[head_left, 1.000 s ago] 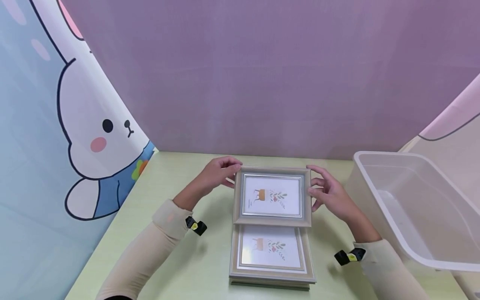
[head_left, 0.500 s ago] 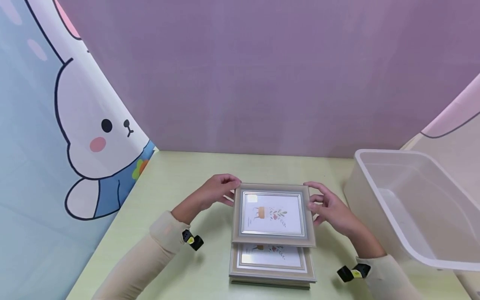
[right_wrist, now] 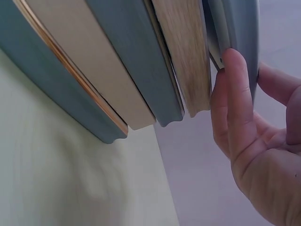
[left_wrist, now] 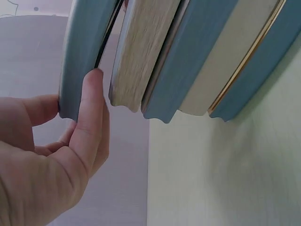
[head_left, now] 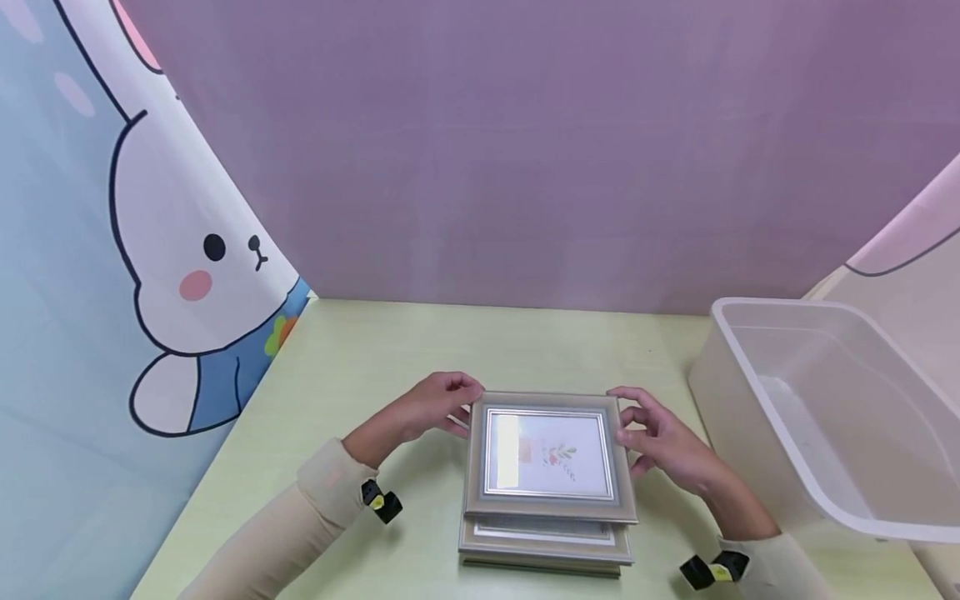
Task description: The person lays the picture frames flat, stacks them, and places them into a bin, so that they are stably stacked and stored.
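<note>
A silver-beige picture frame [head_left: 551, 504] with a plant print is held level just over a stack of similar picture frames [head_left: 540, 550]. My left hand [head_left: 429, 408] pinches its far left corner, thumb on one face and fingers on the other. At the far right corner my right hand [head_left: 663, 437] grips it likewise. In the left wrist view the held frame's blue-grey edge [left_wrist: 87, 52] stands slightly apart from the stacked frames [left_wrist: 197, 61]. The right wrist view shows fingers [right_wrist: 237, 89] under the held frame, beside the stack's blue and beige edges [right_wrist: 136, 61].
A white plastic bin [head_left: 795, 433] stands on the right of the pale green table [head_left: 360, 342]. A purple cloth [head_left: 555, 150] hangs behind the table's far edge. To the left is a sheet with a printed rabbit [head_left: 202, 250].
Both hands have brought the held picture frame nearer to me and lower, so it now covers most of the stack's top frame. The bin has stayed in place.
</note>
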A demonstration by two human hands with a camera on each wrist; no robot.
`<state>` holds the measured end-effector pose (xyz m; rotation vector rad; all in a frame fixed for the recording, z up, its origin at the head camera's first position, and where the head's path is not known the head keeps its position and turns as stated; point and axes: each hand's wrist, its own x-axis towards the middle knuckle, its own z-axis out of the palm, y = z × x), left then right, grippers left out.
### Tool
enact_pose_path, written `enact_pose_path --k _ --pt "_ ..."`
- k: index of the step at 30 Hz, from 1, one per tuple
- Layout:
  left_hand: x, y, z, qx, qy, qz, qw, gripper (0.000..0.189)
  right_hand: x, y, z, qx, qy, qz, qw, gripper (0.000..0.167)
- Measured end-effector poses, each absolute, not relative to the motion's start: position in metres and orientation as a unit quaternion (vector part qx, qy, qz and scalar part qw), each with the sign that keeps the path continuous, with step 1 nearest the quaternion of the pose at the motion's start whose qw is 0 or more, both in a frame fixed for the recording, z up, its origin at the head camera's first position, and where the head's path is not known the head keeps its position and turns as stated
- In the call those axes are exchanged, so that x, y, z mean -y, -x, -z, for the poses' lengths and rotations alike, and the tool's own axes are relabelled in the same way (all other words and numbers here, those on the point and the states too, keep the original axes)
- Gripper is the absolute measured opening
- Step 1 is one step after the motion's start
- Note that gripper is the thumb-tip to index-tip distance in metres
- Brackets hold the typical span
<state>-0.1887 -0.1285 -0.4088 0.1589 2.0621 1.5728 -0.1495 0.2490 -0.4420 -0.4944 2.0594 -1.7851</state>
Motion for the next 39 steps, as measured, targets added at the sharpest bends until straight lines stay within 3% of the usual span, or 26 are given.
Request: enact_pose_path --k 10,39 --pt "0.131 0.181 0.409 -0.764 -0.065 -0.571 0.292 0.032 -0.250 0.142 0.446 -0.711 0.189 0.644 0.211 0.053" --pt "0.146 0.153 0.436 -0.742 -0.128 -0.586 0.299 0.050 -0.249 0.128 0.457 -0.748 0.171 0.616 0.179 0.054"
